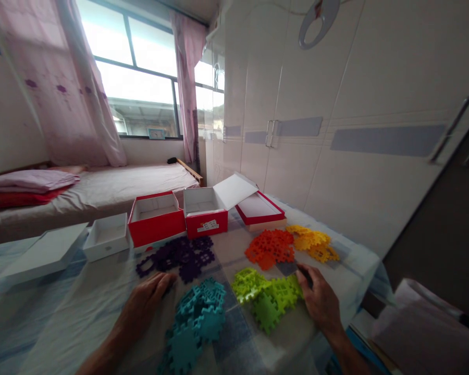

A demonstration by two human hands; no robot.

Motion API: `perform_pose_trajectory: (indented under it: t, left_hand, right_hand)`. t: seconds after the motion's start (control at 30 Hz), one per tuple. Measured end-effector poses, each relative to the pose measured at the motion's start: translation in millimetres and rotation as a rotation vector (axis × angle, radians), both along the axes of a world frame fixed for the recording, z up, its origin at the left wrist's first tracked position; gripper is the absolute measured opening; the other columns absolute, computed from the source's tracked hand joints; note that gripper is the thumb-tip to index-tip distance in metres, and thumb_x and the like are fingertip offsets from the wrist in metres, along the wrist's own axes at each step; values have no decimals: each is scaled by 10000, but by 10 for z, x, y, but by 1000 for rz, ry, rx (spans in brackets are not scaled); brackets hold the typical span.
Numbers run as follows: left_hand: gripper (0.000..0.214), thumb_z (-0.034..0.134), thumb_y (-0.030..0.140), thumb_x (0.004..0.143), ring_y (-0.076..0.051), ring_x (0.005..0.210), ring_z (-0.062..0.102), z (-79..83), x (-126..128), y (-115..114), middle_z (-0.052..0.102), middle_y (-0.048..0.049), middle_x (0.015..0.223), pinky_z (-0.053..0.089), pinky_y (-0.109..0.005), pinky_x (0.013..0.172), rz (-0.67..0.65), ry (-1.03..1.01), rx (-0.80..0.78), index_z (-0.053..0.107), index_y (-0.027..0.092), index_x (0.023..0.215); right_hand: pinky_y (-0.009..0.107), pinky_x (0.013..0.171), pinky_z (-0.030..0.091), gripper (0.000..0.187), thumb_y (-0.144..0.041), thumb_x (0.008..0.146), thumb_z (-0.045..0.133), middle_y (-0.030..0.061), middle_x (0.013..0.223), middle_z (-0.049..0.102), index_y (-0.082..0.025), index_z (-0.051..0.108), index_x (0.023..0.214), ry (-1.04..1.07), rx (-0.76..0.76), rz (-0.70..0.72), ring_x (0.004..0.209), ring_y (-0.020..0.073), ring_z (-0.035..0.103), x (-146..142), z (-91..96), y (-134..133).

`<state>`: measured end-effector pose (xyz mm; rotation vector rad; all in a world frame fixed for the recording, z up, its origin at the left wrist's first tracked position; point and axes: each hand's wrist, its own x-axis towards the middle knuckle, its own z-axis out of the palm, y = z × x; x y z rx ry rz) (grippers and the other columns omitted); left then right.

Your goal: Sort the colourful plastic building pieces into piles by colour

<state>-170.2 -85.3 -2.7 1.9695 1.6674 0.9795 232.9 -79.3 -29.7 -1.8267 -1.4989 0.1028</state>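
Note:
My left hand lies palm down on the table cloth, fingers together, beside the teal pile of toothed plastic tiles and just below the purple pile. My right hand rests at the right edge of the green tile pile, fingers curled around a small dark object I cannot make out. Orange tiles and yellow tiles lie beyond it.
Two red boxes and a red lid stand at the table's far side, white trays at the left. A bed is behind, a wardrobe along the right.

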Motion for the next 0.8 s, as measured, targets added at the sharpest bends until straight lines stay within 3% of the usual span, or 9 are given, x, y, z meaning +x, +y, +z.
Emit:
perform_pose_trajectory:
  t: [0.37,0.8]
  left_hand:
    - [434,302,475,910,-193,904,619,-83,-44,55,676,-28,939,460,-271,822,-30,23,1,647,212,927]
    - [412,317,457,903,-187,881,623,-41,-20,16,675,-21,918,465,-264,802,-6,30,20,653,219,895]
  right_hand:
    - [360,909,411,387,-437,859,340,54,1137,608,-215,576,1070,21,-23,-3,1026,212,572,-16,27,-35]
    - [387,908,412,376,-440,863,338,52,1137,607,-222,572,1061,10,-20,2,1018,227,572,-12,19,-32]
